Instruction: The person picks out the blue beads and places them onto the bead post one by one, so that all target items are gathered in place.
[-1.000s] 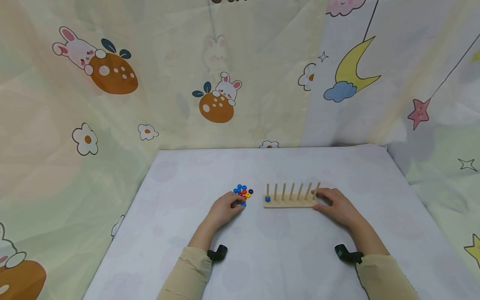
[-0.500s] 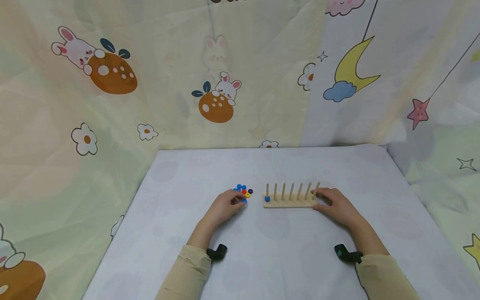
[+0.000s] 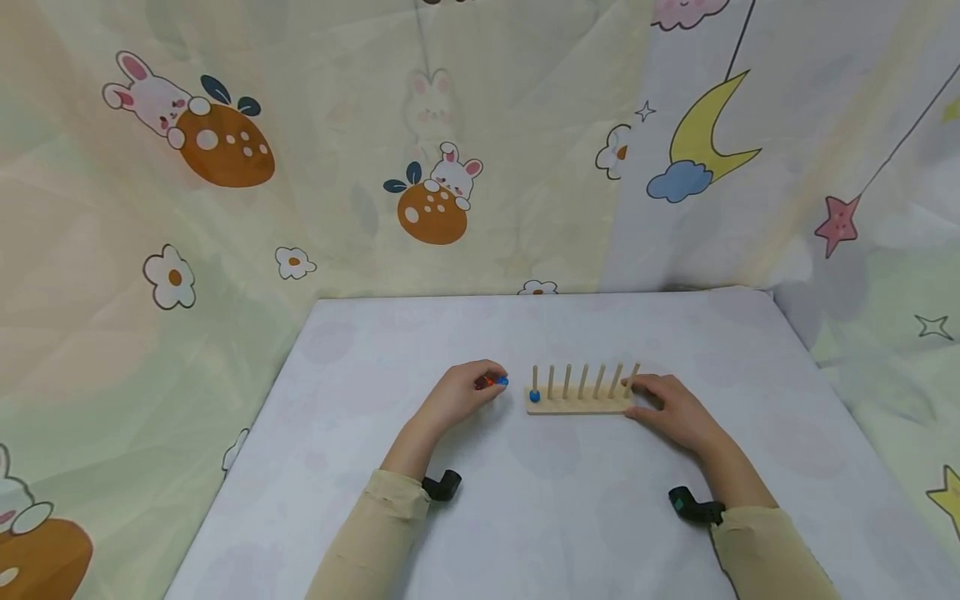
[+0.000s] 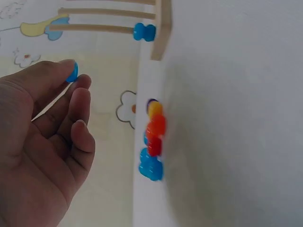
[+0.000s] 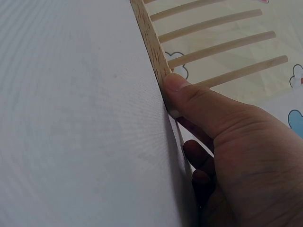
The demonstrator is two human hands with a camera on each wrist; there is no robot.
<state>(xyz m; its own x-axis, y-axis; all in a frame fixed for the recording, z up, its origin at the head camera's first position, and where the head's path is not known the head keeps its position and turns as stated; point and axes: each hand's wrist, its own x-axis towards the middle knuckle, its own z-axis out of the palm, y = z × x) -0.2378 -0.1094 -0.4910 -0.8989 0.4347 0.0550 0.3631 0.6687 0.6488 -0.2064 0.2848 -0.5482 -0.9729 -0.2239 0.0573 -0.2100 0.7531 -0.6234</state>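
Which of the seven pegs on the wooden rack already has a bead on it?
The peg at the rack's left end, nearest the left hand: a blue bead sits at its foot. The other six are bare.

Left hand: a blue bead is pinched at the fingertips.
Bead pile: laid on the table.
Peg board: one blue bead is threaded.

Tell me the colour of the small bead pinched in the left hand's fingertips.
Blue: the small round bead in the left hand, clearest in the left wrist view.
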